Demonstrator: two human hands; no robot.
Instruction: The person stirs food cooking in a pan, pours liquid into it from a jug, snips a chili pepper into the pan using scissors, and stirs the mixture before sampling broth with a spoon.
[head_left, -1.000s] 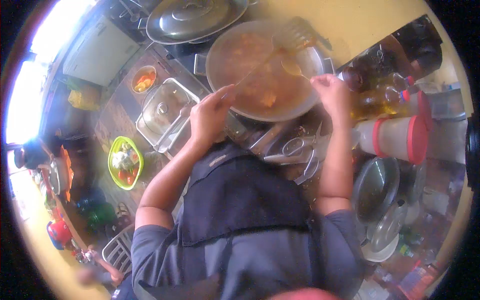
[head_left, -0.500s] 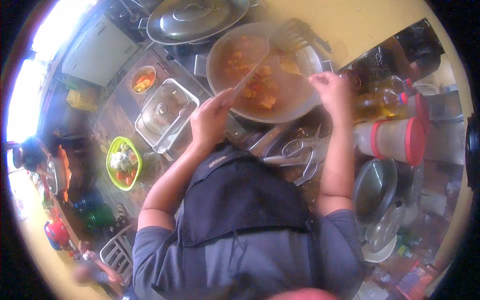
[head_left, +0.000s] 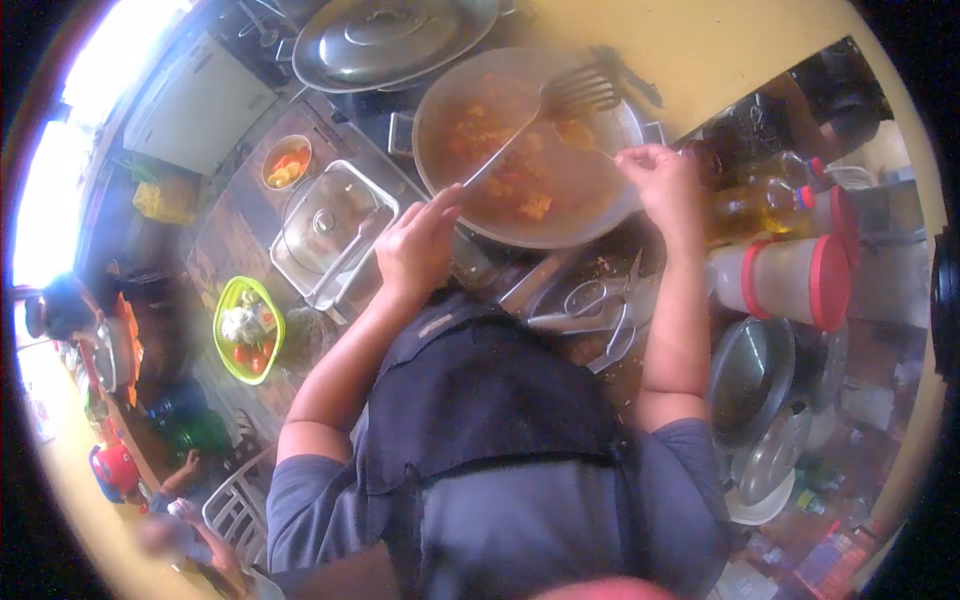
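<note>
My left hand (head_left: 418, 245) grips the long handle of a slotted spatula (head_left: 578, 95), whose dark head is above the far right part of a wide pan (head_left: 545, 241). In the pan are reddish-orange sauce and chunky pieces of food (head_left: 535, 205); haze softens the view. At the pan's right rim, my right hand (head_left: 660, 182) pinches the thin handle of what looks like a spoon (head_left: 578, 133). The spoon's rounded end is over the sauce, below the spatula head; whether it touches the sauce I cannot tell.
A large oval lidded pot (head_left: 395, 40) stands beyond the pan. At left are a glass-lidded white tray (head_left: 335, 240), a small bowl (head_left: 288, 160) and a green basket of vegetables (head_left: 250, 330). Oil bottles (head_left: 765, 208) and red-lidded containers (head_left: 790, 280) stand right. Another person (head_left: 195, 535) is at lower left.
The spatula head has come slightly lower and shows sharper, and my left hand has shifted a little down. My right hand has barely moved. The other person's arm is now raised.
</note>
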